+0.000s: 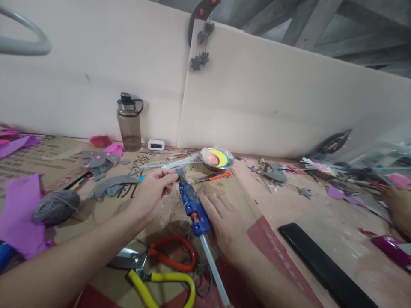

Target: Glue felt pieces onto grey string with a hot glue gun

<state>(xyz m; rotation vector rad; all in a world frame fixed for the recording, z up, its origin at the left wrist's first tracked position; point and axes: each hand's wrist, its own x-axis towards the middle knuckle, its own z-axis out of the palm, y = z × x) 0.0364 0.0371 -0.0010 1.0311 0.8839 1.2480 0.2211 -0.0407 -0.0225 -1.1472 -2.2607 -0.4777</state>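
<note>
A blue glue gun [193, 208] with a long white glue stick out of its back end lies between my hands, its nozzle pointing away from me. My left hand [153, 192] is pinched near the nozzle, with a tiny dark piece at its fingertips that is too small to name. Flat beside the gun on its right, my right hand [224, 220] rests with fingers stretched forward, touching or very near the gun's body. Scissors with red and yellow handles [173, 277] lie on the cardboard [247, 205] just below the gun.
A bottle [129, 124] and a small white display [156, 145] stand by the wall. Grey yarn [57, 207] and purple felt [22, 209] lie left. Orange cutter [220, 175] and round dish [216, 158] lie ahead. Right are a black case [324, 261] and another person's hand [396, 207].
</note>
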